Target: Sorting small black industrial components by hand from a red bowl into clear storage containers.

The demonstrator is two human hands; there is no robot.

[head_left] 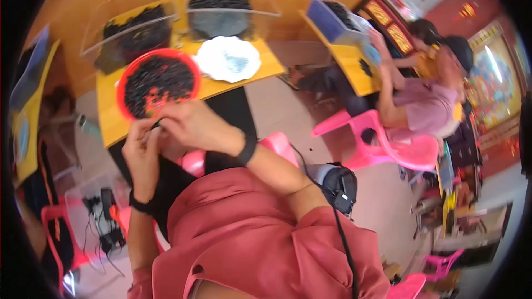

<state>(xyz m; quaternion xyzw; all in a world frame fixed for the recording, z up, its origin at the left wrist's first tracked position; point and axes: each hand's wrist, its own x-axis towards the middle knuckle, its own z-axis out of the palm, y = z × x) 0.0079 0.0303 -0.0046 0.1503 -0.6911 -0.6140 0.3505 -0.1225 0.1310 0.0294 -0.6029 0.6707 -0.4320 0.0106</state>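
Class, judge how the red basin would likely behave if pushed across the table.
Its broad, round shape suggests the red basin would slide rather than tip. The loose dark pieces filling it probably add weight and might shift if jolted.

No legible txt (chars on red panel [387, 21] blurred).

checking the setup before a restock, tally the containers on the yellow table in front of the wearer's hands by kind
clear plastic boxes: 2
red bowl: 1
white scalloped dish: 1
total: 4
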